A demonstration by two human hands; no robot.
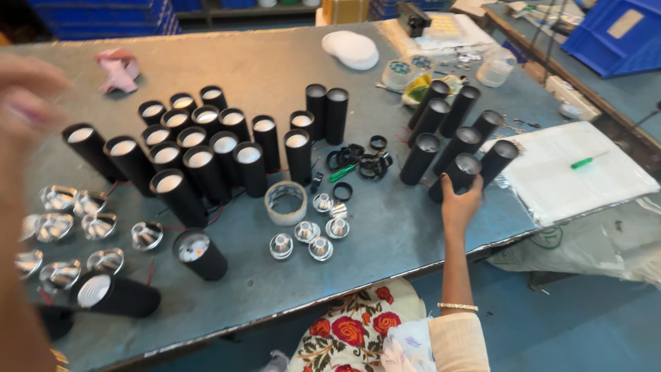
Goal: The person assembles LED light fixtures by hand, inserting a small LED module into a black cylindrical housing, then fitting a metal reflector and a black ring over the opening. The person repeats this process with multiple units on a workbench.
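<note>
While my right hand (pixel 460 205) reaches up from the table's (pixel 406 241) near edge, its fingers wrap around a black cylinder housing (pixel 456 176) at the near end of the cluster towards the right edge. My left hand (pixel 24 96) is a blur at the left edge, raised and holding nothing I can make out; how far it is spread I cannot tell. Silver reflectors (pixel 72 224) lie below it.

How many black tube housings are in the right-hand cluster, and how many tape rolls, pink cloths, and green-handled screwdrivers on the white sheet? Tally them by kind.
Black tube housings, right cluster: 8
Tape roll: 1
Pink cloth: 1
Green-handled screwdriver: 1
Total: 11
</note>
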